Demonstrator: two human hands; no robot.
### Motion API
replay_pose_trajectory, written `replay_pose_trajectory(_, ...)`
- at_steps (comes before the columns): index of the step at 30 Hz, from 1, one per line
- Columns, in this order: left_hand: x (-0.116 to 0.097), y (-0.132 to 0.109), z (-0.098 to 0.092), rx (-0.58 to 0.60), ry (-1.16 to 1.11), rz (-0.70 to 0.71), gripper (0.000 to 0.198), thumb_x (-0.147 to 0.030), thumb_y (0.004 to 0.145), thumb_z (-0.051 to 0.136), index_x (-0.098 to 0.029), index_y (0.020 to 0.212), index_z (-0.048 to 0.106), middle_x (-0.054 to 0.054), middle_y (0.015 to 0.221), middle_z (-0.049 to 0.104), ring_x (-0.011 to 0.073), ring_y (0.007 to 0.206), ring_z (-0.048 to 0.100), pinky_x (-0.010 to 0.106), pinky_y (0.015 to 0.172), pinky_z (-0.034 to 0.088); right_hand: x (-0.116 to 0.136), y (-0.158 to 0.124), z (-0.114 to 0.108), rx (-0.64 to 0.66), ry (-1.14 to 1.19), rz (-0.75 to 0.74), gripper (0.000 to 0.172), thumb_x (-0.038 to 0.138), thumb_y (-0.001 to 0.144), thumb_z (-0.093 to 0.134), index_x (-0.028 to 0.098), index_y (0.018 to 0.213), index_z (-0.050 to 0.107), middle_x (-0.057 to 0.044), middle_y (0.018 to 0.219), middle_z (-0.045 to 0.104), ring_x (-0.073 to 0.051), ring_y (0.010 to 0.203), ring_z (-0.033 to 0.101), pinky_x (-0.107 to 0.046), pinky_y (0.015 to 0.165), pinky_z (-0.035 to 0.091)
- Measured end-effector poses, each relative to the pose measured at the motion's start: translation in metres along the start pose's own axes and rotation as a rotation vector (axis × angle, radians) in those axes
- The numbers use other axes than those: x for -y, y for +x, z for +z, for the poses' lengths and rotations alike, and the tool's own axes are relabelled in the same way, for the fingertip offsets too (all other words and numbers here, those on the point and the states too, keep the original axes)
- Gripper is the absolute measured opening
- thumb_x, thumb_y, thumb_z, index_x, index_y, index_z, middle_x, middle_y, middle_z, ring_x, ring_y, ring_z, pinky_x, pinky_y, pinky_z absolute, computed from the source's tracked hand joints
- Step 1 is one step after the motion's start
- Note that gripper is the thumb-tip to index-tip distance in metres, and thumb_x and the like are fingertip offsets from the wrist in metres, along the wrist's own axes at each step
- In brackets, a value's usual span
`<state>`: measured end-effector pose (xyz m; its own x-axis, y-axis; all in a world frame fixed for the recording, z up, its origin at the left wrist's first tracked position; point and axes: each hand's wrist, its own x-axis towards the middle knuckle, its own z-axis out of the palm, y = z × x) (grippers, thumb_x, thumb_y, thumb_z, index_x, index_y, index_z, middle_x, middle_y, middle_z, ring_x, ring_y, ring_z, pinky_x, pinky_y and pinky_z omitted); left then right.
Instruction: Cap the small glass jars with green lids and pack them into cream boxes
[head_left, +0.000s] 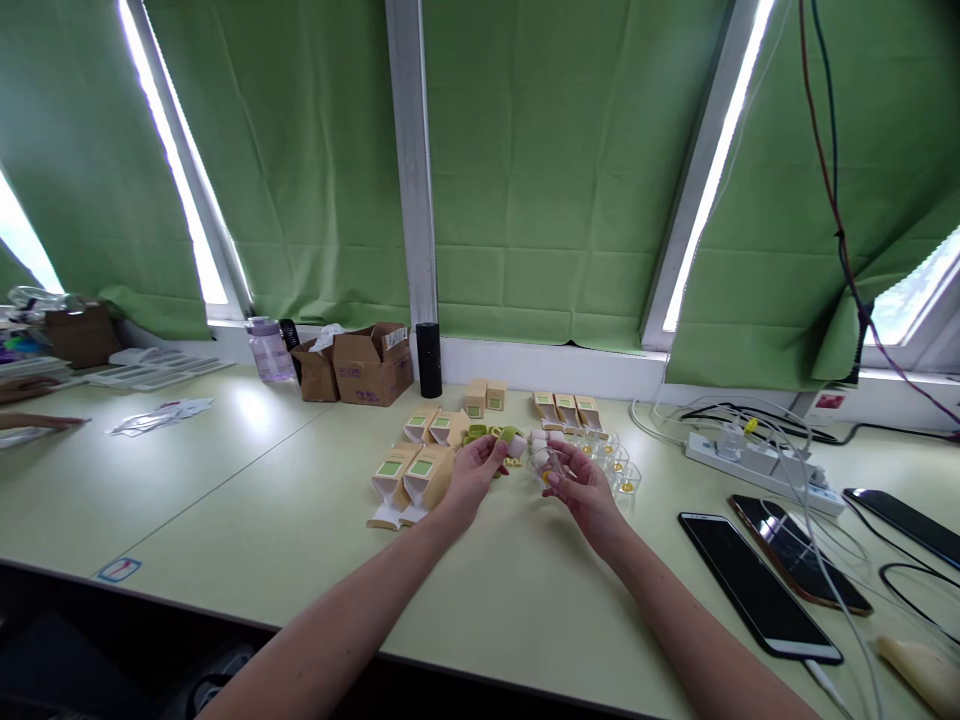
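Note:
My left hand [471, 475] pinches a small green-and-white rounded piece [514, 441] between thumb and fingers. Close by on the right, my right hand [589, 492] grips a small clear plastic cup [541, 462] with a yellow spot at its base. The two held things are almost touching above the table. Behind them lie several white pieces [539, 436] and green pieces [475, 432], partly hidden by my hands. Several more clear cups [628, 478] with yellow bottoms stand past my right hand. Open cardboard boxes with green labels [429, 474] lie beside my left hand.
More small boxes [567, 411] stand at the back, near a black cylinder [429, 360] and a brown carton [373, 365]. Phones [757, 585], cables and a power strip [765, 470] occupy the right. Another person's hand [45, 421] rests at far left.

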<state>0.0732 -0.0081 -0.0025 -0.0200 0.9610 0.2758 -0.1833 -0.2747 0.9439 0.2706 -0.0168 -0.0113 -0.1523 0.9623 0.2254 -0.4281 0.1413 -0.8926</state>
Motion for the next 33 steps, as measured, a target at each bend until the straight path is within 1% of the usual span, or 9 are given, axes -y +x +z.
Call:
replay_pose_trajectory(3,0.001,0.0,0.0,0.002,0.009,0.011,0.062,-0.071,0.074,0.081,-0.014,0.098,0.074,0.007,0.094,0.072,0.0134,0.074,0.061,0.025,0.068,0.049,-0.001,0.001,-0.001,-0.002,-0.049,-0.018,0.066,0.037,0.057,0.098,0.024,0.116,0.071,-0.004,0.106,0.071,-0.017,0.081,0.064,-0.028,0.061,0.055)
replay_pose_trajectory(6,0.001,0.0,0.0,0.0,0.029,0.015,0.062,-0.071,0.073,0.081,-0.015,0.099,0.074,0.007,0.094,0.072,0.0128,0.072,0.06,0.025,0.068,0.049,-0.001,0.002,-0.001,-0.007,-0.098,-0.033,0.065,0.039,0.059,0.097,0.024,0.117,0.07,-0.005,0.106,0.07,-0.017,0.081,0.064,-0.026,0.059,0.052)
replay_pose_trajectory(10,0.0,0.0,0.001,0.015,0.056,0.029,0.062,-0.072,0.072,0.082,-0.015,0.096,0.074,0.006,0.094,0.072,0.0135,0.072,0.06,0.026,0.068,0.05,-0.003,0.003,-0.001,-0.005,-0.153,-0.063,0.063,0.043,0.063,0.095,0.023,0.118,0.07,-0.007,0.109,0.069,-0.017,0.081,0.063,-0.026,0.057,0.052)
replay_pose_trajectory(13,0.0,0.0,0.001,0.026,0.09,0.027,0.062,-0.072,0.072,0.081,-0.015,0.097,0.074,0.007,0.096,0.073,0.0145,0.074,0.061,0.026,0.069,0.051,-0.005,0.003,0.0,0.001,-0.17,-0.079,0.063,0.045,0.064,0.095,0.023,0.116,0.069,-0.006,0.11,0.068,-0.017,0.079,0.063,-0.027,0.056,0.054)
replay_pose_trajectory(16,-0.001,-0.001,0.001,0.037,0.127,0.028,0.062,-0.072,0.074,0.08,-0.015,0.098,0.074,0.007,0.098,0.074,0.0156,0.077,0.063,0.026,0.07,0.051,-0.007,0.003,0.002,0.01,-0.163,-0.071,0.063,0.047,0.063,0.096,0.023,0.115,0.069,-0.005,0.108,0.067,-0.017,0.078,0.063,-0.03,0.058,0.058)
replay_pose_trajectory(23,0.001,-0.003,0.002,0.058,0.16,0.037,0.064,-0.073,0.072,0.081,-0.016,0.101,0.073,0.01,0.104,0.076,0.0227,0.088,0.07,0.03,0.076,0.055,-0.011,0.004,0.002,0.017,-0.165,-0.077,0.06,0.048,0.065,0.096,0.025,0.114,0.071,-0.004,0.108,0.068,-0.015,0.074,0.064,-0.034,0.062,0.064)
replay_pose_trajectory(27,0.001,-0.004,0.003,0.079,0.203,0.059,0.061,-0.07,0.074,0.08,-0.015,0.102,0.074,0.011,0.106,0.077,0.0247,0.093,0.072,0.032,0.079,0.057,-0.011,0.004,0.002,0.021,-0.157,-0.073,0.058,0.048,0.065,0.096,0.025,0.112,0.071,-0.005,0.108,0.071,-0.017,0.077,0.066,-0.036,0.064,0.065)
replay_pose_trajectory(33,0.003,-0.004,0.002,0.102,0.236,0.051,0.057,-0.067,0.075,0.081,-0.018,0.103,0.074,0.01,0.108,0.078,0.0258,0.097,0.073,0.032,0.081,0.059,-0.011,0.003,0.003,0.026,-0.163,-0.054,0.059,0.049,0.064,0.096,0.023,0.11,0.072,-0.006,0.108,0.073,-0.018,0.08,0.068,-0.037,0.068,0.067)
